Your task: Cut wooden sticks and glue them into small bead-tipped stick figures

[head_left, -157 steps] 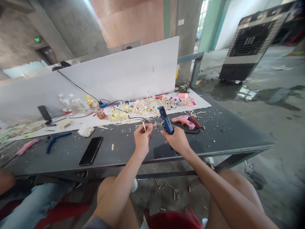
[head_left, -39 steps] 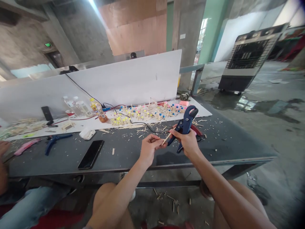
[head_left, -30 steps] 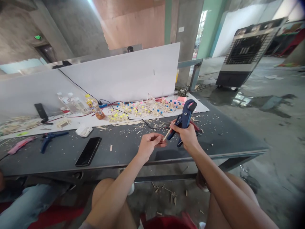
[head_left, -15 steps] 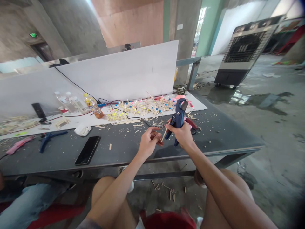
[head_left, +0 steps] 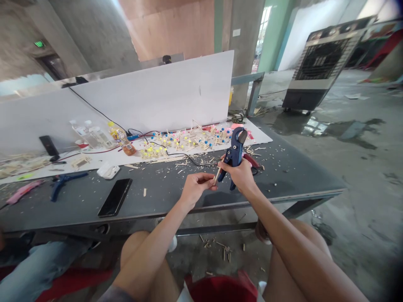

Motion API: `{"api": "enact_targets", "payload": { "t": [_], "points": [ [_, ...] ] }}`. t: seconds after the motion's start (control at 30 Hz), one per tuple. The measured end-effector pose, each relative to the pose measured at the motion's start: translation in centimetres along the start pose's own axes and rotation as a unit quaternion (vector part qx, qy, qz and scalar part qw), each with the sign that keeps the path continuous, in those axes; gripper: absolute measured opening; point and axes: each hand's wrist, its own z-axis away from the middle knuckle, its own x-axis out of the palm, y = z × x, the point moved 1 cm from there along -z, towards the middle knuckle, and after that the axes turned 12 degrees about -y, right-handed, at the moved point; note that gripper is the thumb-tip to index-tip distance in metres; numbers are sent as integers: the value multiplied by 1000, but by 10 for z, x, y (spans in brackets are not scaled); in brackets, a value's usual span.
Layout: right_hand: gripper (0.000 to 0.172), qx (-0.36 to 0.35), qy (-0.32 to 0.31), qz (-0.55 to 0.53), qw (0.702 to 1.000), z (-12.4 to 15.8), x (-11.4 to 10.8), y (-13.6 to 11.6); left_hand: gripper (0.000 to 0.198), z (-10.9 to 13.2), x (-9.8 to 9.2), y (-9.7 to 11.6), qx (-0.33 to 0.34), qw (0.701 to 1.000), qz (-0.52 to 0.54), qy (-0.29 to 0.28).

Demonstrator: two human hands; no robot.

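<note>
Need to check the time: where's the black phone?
Head view: the black phone lies flat on the dark table, left of the left hand, just nearer than the white case.

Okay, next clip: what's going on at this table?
A seated person holds a blue cutter upright in the right hand and a thin wooden stick in the left hand, its tip angled up toward the cutter. Both are above the dark table, strewn with stick offcuts; small stick-and-ball models lie on a white sheet further back.
</note>
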Motion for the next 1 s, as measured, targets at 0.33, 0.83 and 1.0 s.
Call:
{"api": "enact_targets", "payload": {
  "t": [0.33,0.83,1.0],
  "points": [
    [33,-7,-14,-5,1000,0,1,3,36,1,1,-2,-21,999,33,-2],
    [33,-16,-17,22,999,1,2,3,42,2,2,-1,-65,997,43,-11],
    [37,-18,-15,14,1000,1,3,2,40,2,0,-3,-71,996,56,-13]
  ]
}}
